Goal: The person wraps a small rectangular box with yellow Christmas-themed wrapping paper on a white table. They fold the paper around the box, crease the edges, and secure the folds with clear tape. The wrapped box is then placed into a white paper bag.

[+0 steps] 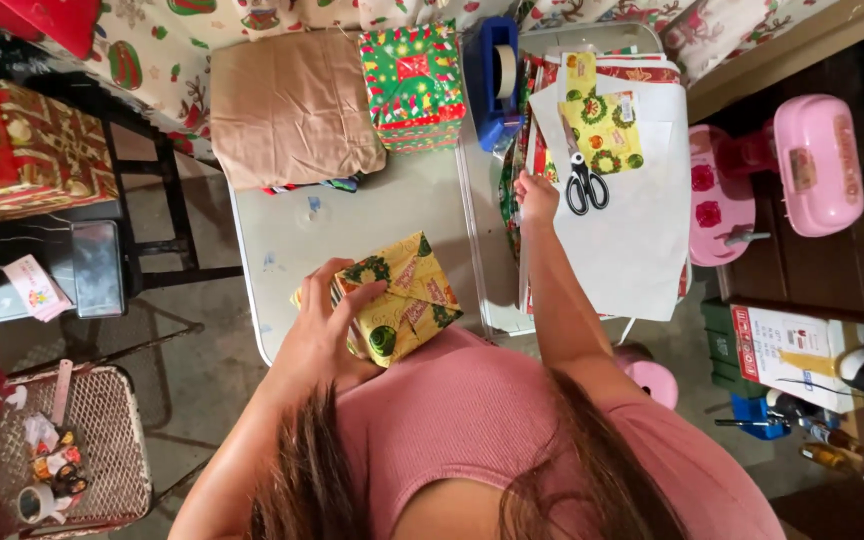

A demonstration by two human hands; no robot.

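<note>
Holding the yellow wrapped box (399,297), left hand (324,325) fingers clasp it; right hand (536,196) fingers pinch paper (642,240)

Pink ribbed sleeveless top — long brown hair falling forward — bare arms, no rings visible.

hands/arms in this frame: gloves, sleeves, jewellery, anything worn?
Both arms are bare to the shoulder: no sleeves, no gloves. The left hand and right hand show no rings, watch or bracelets that I can make out. The person wears a sleeveless pink ribbed top; long brown hair hangs over it.
</note>
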